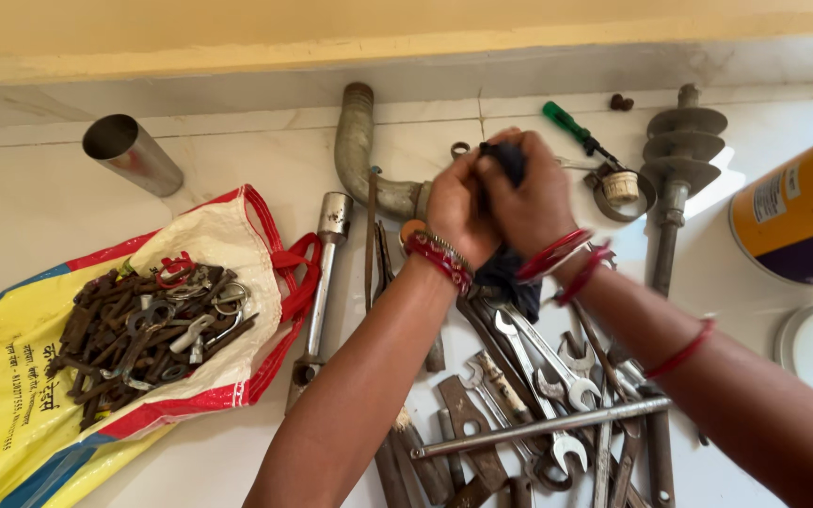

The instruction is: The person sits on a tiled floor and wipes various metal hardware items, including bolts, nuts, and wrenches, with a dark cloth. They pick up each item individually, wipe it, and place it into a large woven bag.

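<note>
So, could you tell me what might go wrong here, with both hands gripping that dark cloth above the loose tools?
The dark cloth hangs from both hands onto the spanners; its tail could snag one and drag it. The left forearm crosses the long steel rod, so a pull back might knock it. The bag of rusty parts lies open and could spill if bumped.

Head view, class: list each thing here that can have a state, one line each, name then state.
Left hand: closed on the dark cloth.
Right hand: closed on the dark cloth.
Dark cloth: bunched, gripped by both hands, hanging down.
Sack: open, lying flat, rusty bits heaped on it.
Steel tube: on its side, open end showing.
Bent pipe: lying flat.
Spanners: loose, piled, overlapping.
Screwdriver: lying flat, untouched.
</note>
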